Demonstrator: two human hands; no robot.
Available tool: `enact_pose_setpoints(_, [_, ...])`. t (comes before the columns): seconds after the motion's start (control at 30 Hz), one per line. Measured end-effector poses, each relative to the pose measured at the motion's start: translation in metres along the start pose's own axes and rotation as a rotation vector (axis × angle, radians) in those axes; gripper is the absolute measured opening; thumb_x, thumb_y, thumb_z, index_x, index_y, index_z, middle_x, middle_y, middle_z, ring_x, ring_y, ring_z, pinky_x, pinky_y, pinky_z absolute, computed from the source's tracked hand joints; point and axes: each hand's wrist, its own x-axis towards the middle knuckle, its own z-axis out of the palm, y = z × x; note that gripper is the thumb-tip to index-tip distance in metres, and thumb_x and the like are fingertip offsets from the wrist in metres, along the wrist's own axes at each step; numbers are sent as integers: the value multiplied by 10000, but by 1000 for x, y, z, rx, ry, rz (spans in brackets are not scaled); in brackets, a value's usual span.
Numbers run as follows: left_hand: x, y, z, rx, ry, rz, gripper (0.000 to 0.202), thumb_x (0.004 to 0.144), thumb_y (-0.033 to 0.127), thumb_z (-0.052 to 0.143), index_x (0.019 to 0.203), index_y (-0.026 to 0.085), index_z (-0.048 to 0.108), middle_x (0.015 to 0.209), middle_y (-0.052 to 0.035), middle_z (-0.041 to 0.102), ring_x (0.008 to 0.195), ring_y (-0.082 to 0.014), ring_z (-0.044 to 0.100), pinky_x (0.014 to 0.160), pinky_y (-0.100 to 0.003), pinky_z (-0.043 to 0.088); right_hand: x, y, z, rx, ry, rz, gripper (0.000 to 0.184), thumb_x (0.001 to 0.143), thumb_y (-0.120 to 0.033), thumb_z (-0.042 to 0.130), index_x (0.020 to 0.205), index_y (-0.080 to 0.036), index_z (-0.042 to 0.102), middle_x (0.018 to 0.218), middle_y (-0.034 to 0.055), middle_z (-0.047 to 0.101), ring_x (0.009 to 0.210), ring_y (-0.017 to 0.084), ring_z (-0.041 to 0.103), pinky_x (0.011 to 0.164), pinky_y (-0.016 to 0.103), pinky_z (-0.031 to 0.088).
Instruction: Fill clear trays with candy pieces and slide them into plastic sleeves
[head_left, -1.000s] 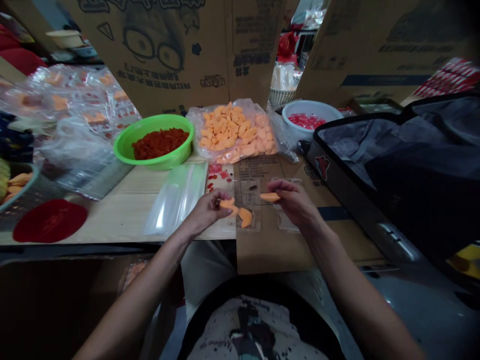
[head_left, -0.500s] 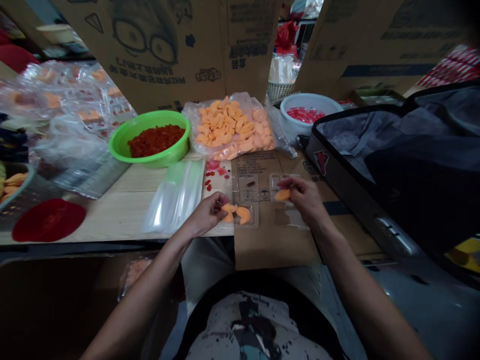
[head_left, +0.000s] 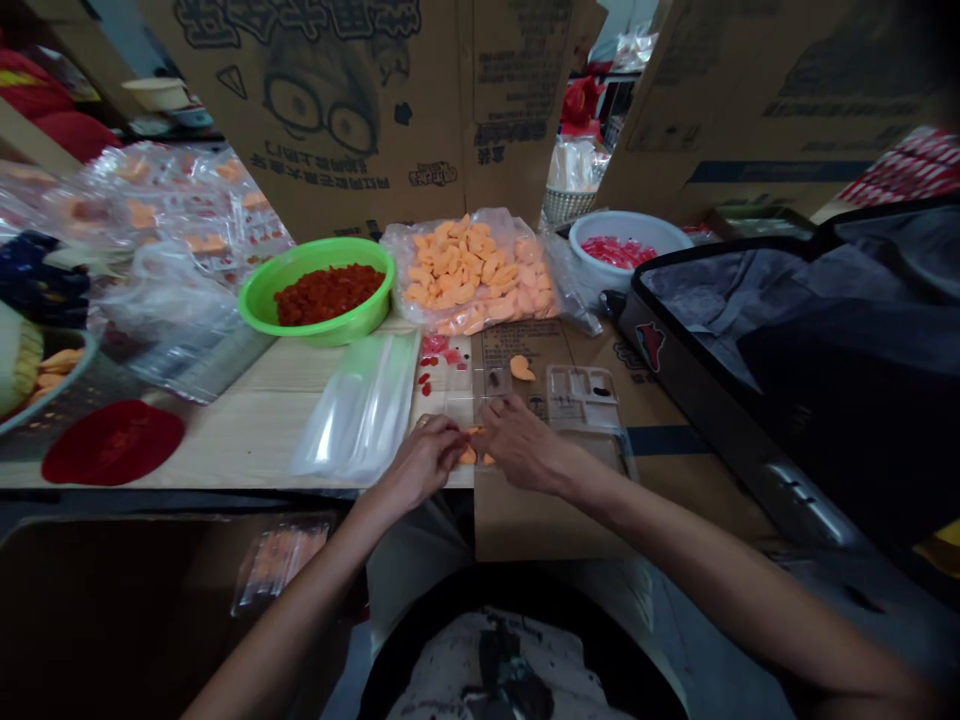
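My left hand (head_left: 429, 458) is closed in a pinch at the left side of a clear plastic tray, its fingertips on an orange curved piece (head_left: 475, 431). From the right, my right hand (head_left: 523, 448) reaches over the same tray, fingers bent down and pressed on the orange pieces there. Its fingers hide much of the tray. More orange (head_left: 468, 456) shows below the fingertips. Beyond my right hand, a loose orange piece (head_left: 523, 368) lies on the cardboard. A second clear compartment tray (head_left: 585, 398) sits to the right, with a small dark item in one compartment.
At the back stand a green basin (head_left: 251, 310) of red pieces, a plastic bag (head_left: 480, 270) of orange pieces and a pale basin (head_left: 675, 238) of red packets. Clear sleeves (head_left: 360, 410) lie left. An open black case (head_left: 705, 400) borders the right, cardboard panels (head_left: 420, 120) the back.
My right hand has moved left from the right-hand tray to the left tray, meeting my left hand. An orange piece now lies on the cardboard beyond the trays. The view has shifted slightly.
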Motion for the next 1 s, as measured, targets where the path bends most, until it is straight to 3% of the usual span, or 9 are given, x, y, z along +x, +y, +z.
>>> enact_pose_setpoints(0.17, [-4, 5, 8, 132, 58, -109, 174, 885, 143, 537, 1026, 169, 637, 1029, -100, 624, 982, -259, 566, 886, -410, 480, 7, 12, 1, -18, 52, 86, 288, 836, -116, 582, 1109, -119, 674, 1188, 199, 605, 1126, 334, 518, 982, 478, 358])
enact_pose_setpoints(0.3, [-2, 12, 14, 197, 65, -160, 154, 926, 180, 495, 964, 158, 643, 1019, -114, 611, 956, -264, 547, 868, -408, 478, 8, 3, 9, 102, 121, 446, 317, 920, -342, 545, 1086, -108, 679, 1223, 225, 589, 1097, 352, 517, 883, 464, 401])
enact_pose_setpoints(0.37, [0, 14, 14, 204, 78, -161, 160, 943, 210, 492, 962, 156, 642, 1034, -119, 613, 961, -263, 548, 879, -411, 473, 8, -10, 14, 116, 135, 557, 365, 952, -398, 498, 1030, -110, 708, 1174, 231, 610, 1063, 353, 518, 857, 467, 402])
enact_pose_setpoints(0.53, [4, 11, 4, 213, 83, -117, 164, 925, 150, 490, 962, 168, 649, 1036, -108, 652, 999, -262, 564, 896, -406, 456, 9, -26, 4, 92, 123, 524, 379, 974, -357, 464, 942, -114, 754, 1083, 229, 646, 1048, 352, 530, 879, 497, 391])
enact_pose_setpoints(0.63, [8, 14, -5, 232, 106, -95, 176, 926, 168, 504, 983, 184, 670, 1087, -104, 665, 1029, -273, 570, 877, -411, 448, 13, 4, -11, 111, 107, 560, 326, 963, -259, 454, 933, -120, 747, 1023, 217, 675, 1005, 339, 584, 849, 473, 404])
enact_pose_setpoints(0.73, [14, 19, -6, 219, 55, -33, 167, 935, 256, 552, 1018, 212, 691, 1128, -93, 661, 1041, -273, 583, 870, -407, 453, 24, 53, -16, 76, 92, 609, 272, 921, -186, 492, 1082, -127, 703, 1102, 204, 674, 1032, 327, 605, 861, 444, 421])
enact_pose_setpoints(0.83, [19, 19, 1, 183, -54, -15, 166, 925, 210, 550, 959, 223, 712, 1055, -79, 664, 978, -243, 606, 839, -369, 475, 38, 92, -6, 51, 25, 460, 362, 855, -177, 594, 1212, -163, 649, 1232, 192, 637, 1124, 345, 577, 906, 462, 431])
enact_pose_setpoints(0.9, [21, 15, 4, 163, -71, -42, 204, 913, 148, 528, 899, 225, 716, 1009, -71, 661, 946, -225, 611, 827, -346, 483, 46, 103, 3, 44, 9, 381, 391, 805, -179, 654, 1197, -164, 658, 1236, 200, 635, 1139, 365, 572, 943, 501, 424])
enact_pose_setpoints(1.0, [29, 8, -2, 75, -24, -49, 177, 929, 194, 539, 882, 227, 707, 994, -60, 659, 927, -207, 620, 819, -321, 487, 53, 111, 10, 50, 53, 376, 347, 763, -172, 685, 1110, -157, 686, 1167, 202, 662, 1088, 371, 601, 943, 504, 433])
